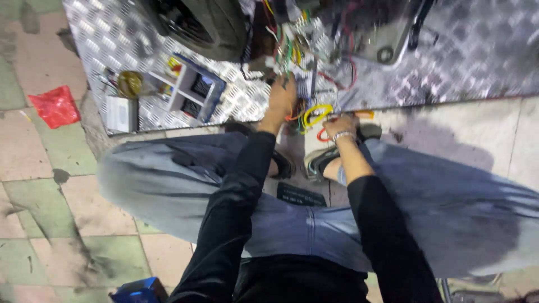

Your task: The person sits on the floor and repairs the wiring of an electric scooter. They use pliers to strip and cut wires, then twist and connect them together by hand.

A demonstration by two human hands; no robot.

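Head view: red bag [55, 106] on the tiles, box [188, 87] on the metal plate [477, 50]. Left hand [282, 96] grips the wires [292, 53]; right hand [340, 124], fingers closed, holds a yellow loop [316, 114].

Two hands, left [282, 96] and right [341, 124]; one tyre [205, 22]; one red bag [55, 106]; one small white box [122, 114]; one tangle of wires [292, 47]; two shoes [320, 160].
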